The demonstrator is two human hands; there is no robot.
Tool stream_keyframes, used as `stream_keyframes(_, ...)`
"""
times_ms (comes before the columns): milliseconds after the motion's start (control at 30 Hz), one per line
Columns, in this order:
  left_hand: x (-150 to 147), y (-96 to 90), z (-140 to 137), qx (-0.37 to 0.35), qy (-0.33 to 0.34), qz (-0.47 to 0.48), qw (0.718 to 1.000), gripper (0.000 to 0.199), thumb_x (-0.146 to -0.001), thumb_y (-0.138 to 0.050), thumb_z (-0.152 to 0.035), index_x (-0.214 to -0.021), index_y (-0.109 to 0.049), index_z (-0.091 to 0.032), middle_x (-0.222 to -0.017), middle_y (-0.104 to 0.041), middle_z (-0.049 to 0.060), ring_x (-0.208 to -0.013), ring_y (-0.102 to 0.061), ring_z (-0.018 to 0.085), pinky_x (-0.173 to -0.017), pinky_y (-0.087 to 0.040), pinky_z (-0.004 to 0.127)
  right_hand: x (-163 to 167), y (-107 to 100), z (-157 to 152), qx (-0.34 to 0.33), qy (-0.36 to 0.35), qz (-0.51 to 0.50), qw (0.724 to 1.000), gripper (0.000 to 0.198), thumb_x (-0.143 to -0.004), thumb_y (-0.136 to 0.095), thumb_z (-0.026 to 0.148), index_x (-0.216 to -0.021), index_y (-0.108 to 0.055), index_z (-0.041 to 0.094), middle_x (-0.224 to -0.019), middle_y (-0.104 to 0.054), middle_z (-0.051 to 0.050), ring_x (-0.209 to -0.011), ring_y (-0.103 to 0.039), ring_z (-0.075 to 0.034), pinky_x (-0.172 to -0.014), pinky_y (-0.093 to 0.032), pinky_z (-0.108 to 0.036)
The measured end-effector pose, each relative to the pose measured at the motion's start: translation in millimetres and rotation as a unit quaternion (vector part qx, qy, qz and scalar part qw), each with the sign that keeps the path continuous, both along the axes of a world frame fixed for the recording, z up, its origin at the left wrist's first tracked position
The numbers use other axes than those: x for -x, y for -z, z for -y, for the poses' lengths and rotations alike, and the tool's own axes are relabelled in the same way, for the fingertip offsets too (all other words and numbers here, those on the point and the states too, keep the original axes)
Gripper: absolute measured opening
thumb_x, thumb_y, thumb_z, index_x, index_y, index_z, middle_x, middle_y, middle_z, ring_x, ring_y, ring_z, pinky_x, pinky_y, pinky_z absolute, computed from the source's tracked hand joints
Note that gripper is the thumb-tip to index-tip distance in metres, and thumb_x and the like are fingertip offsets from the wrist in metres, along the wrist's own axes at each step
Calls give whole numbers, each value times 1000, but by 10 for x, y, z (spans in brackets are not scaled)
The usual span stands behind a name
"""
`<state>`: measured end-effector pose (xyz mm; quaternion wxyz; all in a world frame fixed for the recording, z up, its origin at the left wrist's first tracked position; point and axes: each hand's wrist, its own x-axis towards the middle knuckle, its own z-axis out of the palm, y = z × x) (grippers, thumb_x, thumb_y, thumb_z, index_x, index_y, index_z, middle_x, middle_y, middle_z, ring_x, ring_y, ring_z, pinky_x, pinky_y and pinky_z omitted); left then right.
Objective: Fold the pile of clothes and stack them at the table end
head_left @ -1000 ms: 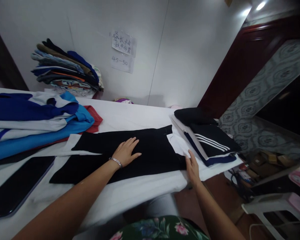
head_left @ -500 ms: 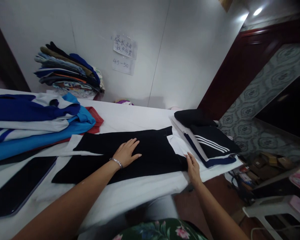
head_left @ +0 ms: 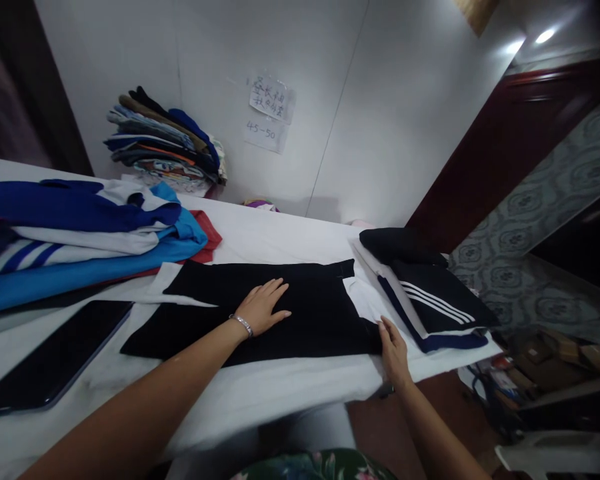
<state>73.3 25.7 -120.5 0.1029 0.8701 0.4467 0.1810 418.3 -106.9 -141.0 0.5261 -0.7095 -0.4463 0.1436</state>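
Observation:
A black garment (head_left: 310, 320) lies flat on the white-covered table (head_left: 300, 233), its left end split into two leg-like parts. White shows in a notch at its right end. My left hand (head_left: 263, 310), with a bracelet at the wrist, rests open and palm down on the middle of the black cloth, fingers stretched out. At the garment's near right corner, my right hand (head_left: 393, 347) pinches the edge between thumb and fingers; the fingertips are partly hidden.
Folded clothes with white stripes (head_left: 440, 300) are stacked to the right. Loose blue and white clothes (head_left: 80, 213) lie at the left, near a dark phone-like slab (head_left: 55, 357). A tall folded pile (head_left: 165, 140) stands at the back wall below handwritten paper signs (head_left: 265, 117).
The camera view has shifted, so the scene sits slightly further right. Both hands keep nearly the same places on the black garment.

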Motion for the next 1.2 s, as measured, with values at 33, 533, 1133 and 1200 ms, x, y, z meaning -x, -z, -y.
stream_keyframes(33,0,0,1,4,-1,-2,1000,66,-84,-50,-55,-142,-38,-25,-153,-32,8,-141,-28,26,-112,-26,46,-7,4,2,-1,-6,2,1000,59,-81,-51,58,-119,-61,14,-123,-63,-14,-118,-55,-27,-104,-39,-42)
stream_keyframes(533,-8,-53,20,-5,0,-15,1000,66,-84,-50,-55,-142,-38,-23,-153,-33,9,-140,-29,26,-112,-27,44,-38,-24,25,-17,-14,-6,1000,51,-83,-50,55,-111,-65,15,-116,-67,-12,-118,-55,-28,-104,-40,-44)
stream_keyframes(1133,-53,-180,100,41,-40,-55,997,68,-83,-51,-55,-143,-36,-25,-154,-31,9,-141,-27,26,-114,-18,51,500,-173,-348,164,-270,477,820,60,-94,-38,49,-145,-35,18,-152,-30,-11,-141,-27,-27,-112,-24,-52)
stream_keyframes(1200,-30,-227,85,59,-30,-64,996,68,-83,-52,-54,-143,-35,-25,-154,-29,9,-141,-27,26,-114,-17,52,478,-162,-350,182,-275,458,825,60,-94,-37,51,-145,-35,20,-153,-30,-11,-142,-25,-26,-112,-23,-53)
